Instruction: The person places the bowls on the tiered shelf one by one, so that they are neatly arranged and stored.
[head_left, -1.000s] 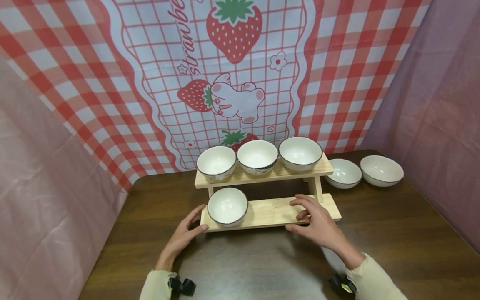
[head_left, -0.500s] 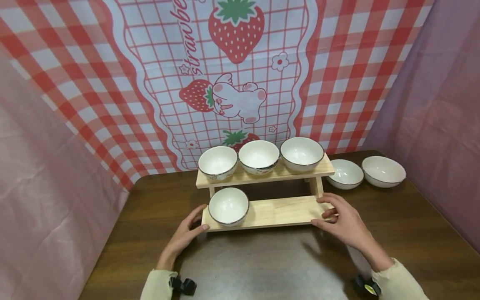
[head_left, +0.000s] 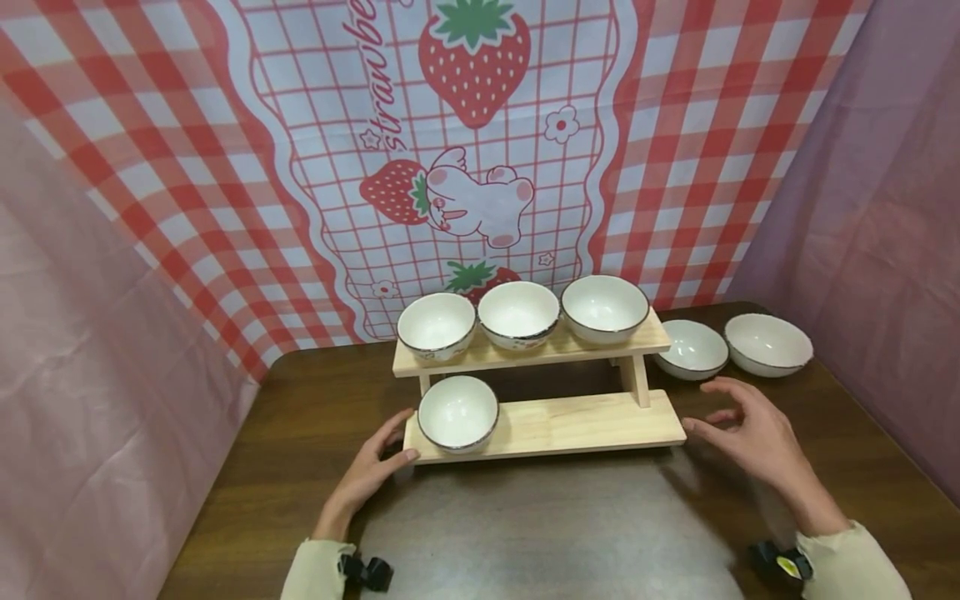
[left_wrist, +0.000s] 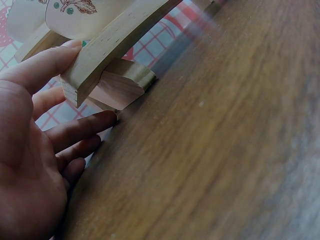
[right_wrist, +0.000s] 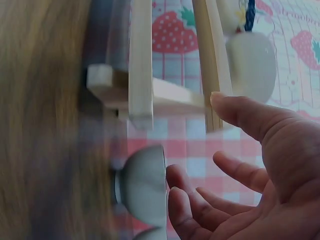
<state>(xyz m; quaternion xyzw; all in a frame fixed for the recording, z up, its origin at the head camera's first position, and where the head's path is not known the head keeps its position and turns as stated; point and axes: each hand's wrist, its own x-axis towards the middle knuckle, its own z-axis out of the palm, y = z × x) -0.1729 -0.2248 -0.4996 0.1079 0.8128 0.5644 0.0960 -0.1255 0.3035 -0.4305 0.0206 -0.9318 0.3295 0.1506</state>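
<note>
A two-tier wooden rack [head_left: 592,425] stands on the table. Three white bowls with dark rims, the left bowl [head_left: 437,325], middle bowl [head_left: 519,312] and right bowl [head_left: 604,307], sit on its upper shelf. One white bowl [head_left: 457,412] is at the left of the lower shelf. My left hand [head_left: 367,471] holds the lower shelf's left end between thumb and fingers; the left wrist view shows the thumb on the board [left_wrist: 95,62]. Off the rack's right end, my right hand [head_left: 757,433] is empty, fingers loosely bent, just in front of a bowl [head_left: 692,348] on the table.
Another white bowl [head_left: 768,343] stands on the dark wooden table [head_left: 540,533] at the far right. Behind the rack hangs a red checked strawberry cloth [head_left: 480,183]. Pink curtains, a left curtain [head_left: 82,358] and a right curtain [head_left: 870,250], flank the table.
My right hand has moved right, from above the lower shelf past the rack's end toward the bowls on the table. The left hand, rack and bowls have stayed in place.
</note>
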